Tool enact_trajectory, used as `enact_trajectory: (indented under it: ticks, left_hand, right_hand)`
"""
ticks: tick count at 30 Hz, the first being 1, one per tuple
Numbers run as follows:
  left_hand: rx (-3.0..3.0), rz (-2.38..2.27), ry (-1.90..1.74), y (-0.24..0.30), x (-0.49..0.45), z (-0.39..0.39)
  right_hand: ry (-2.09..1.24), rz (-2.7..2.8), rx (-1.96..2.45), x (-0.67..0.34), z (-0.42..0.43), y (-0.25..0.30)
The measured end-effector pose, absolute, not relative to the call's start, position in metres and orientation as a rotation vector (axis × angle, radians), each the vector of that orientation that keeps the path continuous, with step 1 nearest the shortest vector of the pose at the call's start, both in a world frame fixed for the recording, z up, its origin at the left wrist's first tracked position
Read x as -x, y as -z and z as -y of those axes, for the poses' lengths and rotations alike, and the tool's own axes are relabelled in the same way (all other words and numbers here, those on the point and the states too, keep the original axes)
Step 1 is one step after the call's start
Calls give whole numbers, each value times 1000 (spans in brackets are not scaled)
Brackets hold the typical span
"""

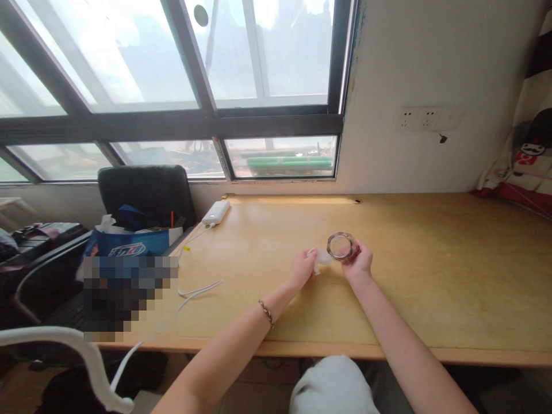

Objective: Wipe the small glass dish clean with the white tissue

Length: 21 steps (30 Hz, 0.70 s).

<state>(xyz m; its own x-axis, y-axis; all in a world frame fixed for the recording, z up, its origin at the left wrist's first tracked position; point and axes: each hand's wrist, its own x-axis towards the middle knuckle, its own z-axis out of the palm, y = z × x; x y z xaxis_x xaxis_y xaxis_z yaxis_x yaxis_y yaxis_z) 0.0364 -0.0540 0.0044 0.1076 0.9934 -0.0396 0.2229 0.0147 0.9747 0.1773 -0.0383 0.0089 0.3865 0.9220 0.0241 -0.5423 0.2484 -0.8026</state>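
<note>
In my right hand [361,261] is a brownish, see-through glass cup [340,246], its round rim turned toward me. The fingers wrap around its right side and underside. To the left, my left hand [303,269] pinches a crumpled white tissue [321,258]. The tissue's free end reaches close to the cup's left side; whether it touches the glass I cannot tell. Both hands are over the middle of the yellow-brown table [422,287]. A dark braided bracelet [266,314] circles my left wrist.
A white power bank [216,213] with a white cable [200,290] lies at the table's left side. Beyond that edge, a blue bag [138,244] rests on a black chair [146,190]. A white curved tube [92,356] crosses the lower left. Wall sockets [418,118] are at the back right.
</note>
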Motion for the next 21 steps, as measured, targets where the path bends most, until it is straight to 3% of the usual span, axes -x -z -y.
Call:
enact_trajectory:
  ticks: [5,11,21]
  left_hand:
    - [-834,-959,-882,-7,-32,47]
    - [-815,-931,-972,-9,-29,47]
    - [-731,-810,-903,-5,-32,42]
  right_hand:
    - [-606,1003,1150,-165,59,-19]
    - [-18,1752,1166,-158,76,-23]
    - [103,1994,1025,-158,78,-19]
